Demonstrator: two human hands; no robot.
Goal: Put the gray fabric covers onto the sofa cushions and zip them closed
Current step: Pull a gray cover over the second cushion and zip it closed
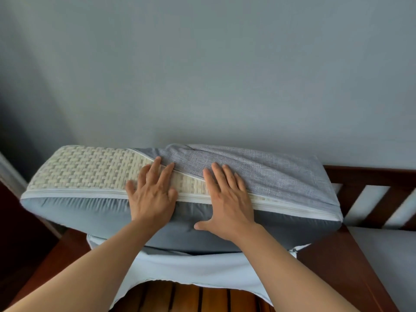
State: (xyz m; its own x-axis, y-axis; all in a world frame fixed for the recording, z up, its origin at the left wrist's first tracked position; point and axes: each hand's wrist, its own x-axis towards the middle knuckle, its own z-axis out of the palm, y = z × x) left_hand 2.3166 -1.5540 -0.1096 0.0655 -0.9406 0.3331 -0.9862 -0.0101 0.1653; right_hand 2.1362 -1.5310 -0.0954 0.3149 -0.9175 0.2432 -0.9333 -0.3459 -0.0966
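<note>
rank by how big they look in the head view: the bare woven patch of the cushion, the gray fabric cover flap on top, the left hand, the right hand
1. woven patch
2. gray fabric cover flap, not much smaller
3. left hand and right hand, which look alike; no ranking between them

No readable text, labels or numbers anywhere.

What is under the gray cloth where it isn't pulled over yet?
A cream woven cushion surface shows where the gray cover stops. The left hand and right hand press flat there. The rest under the cover is hidden.
</note>
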